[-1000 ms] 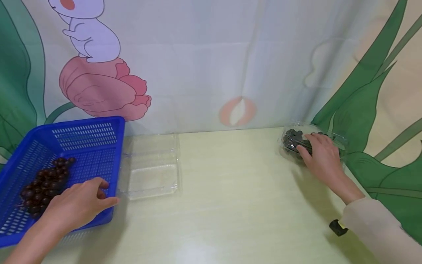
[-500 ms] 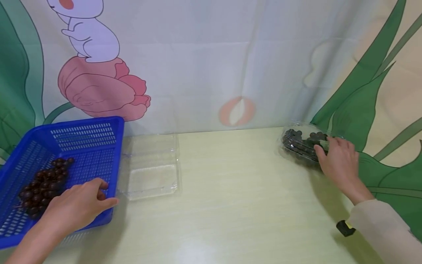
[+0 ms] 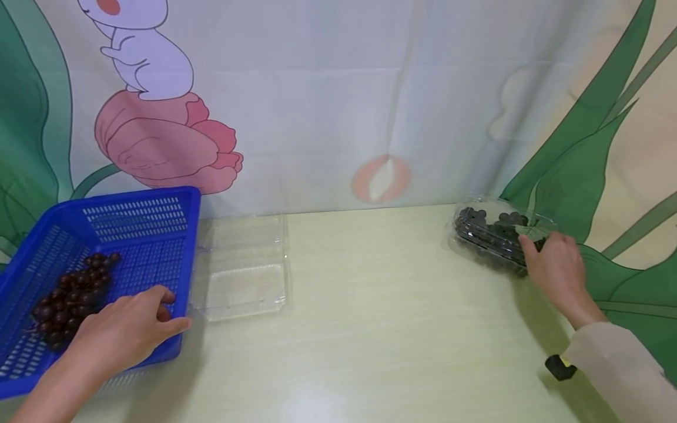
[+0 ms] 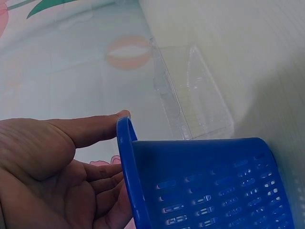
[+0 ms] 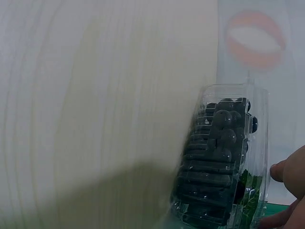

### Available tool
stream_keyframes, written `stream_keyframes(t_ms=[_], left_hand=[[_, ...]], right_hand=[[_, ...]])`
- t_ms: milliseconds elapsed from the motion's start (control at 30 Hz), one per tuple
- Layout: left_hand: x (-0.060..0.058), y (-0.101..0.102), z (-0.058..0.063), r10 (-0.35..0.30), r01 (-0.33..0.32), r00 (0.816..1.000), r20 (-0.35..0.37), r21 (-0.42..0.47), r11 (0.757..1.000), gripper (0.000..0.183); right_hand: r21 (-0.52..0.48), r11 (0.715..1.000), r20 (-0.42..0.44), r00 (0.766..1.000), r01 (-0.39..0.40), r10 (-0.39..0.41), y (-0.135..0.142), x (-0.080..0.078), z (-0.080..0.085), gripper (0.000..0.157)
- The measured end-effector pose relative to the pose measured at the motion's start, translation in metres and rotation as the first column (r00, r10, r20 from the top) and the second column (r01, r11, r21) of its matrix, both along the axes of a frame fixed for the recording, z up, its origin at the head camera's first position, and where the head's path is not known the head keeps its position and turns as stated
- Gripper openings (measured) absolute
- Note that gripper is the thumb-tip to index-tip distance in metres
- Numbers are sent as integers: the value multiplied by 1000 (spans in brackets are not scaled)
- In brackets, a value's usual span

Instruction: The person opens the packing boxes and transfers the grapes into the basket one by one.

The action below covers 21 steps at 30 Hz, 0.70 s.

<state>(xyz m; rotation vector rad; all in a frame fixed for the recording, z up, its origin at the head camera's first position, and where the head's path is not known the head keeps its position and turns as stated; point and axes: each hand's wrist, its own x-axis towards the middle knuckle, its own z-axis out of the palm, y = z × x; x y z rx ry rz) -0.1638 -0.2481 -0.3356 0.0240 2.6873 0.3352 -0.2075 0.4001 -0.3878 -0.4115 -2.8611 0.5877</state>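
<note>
My left hand [image 3: 124, 326] is at the front right rim of a blue plastic basket [image 3: 193, 247]. Its thumb lies on one side of the rim and its curled fingers on the other, gripping it, as the left wrist view shows. A bunch of dark red grapes [image 3: 74, 299] lies inside the basket. At the far right, my right hand [image 3: 557, 276] rests loosely over the right end of a clear plastic clamshell box [image 5: 214, 176]. Dark grapes [image 5: 224, 131] and a green leaf [image 5: 250, 193] show through its plastic, and its lid is down.
An unfolded clear clamshell box [image 3: 245, 279] lies on the pale wooden table [image 3: 370, 305], just right of the basket. A printed curtain [image 3: 328, 117] hangs along the table's back edge. A small black device [image 3: 560, 367] sits under the right sleeve.
My right hand has slid right along the clamshell box, from its middle to its right end, uncovering more of the grapes. The left hand and basket have stayed still.
</note>
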Motion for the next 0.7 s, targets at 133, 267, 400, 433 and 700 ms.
stream_keyframes(t_ms=[133, 267, 400, 433, 700], left_hand=[[0, 0, 0, 2, -2, 1000, -5, 3, 1000, 80], [0, 0, 0, 0, 0, 1000, -8, 0, 1000, 80], [0, 0, -1, 2, -2, 1000, -8, -2, 1000, 80], [0, 0, -1, 2, -2, 1000, -9, -1, 1000, 80], [1, 1, -1, -2, 2, 1000, -16, -3, 1000, 79]], right_hand=[[-42, 999, 34, 999, 23, -22, 2, 2, -1, 91], [-75, 996, 63, 997, 49, -45, 2, 2, -3, 94], [-112, 991, 88, 994, 67, -58, 4, 1, -4, 82], [-124, 990, 98, 993, 71, -59, 5, 1, -4, 78], [-324, 936, 234, 970, 138, -62, 14, 1, -3, 105]])
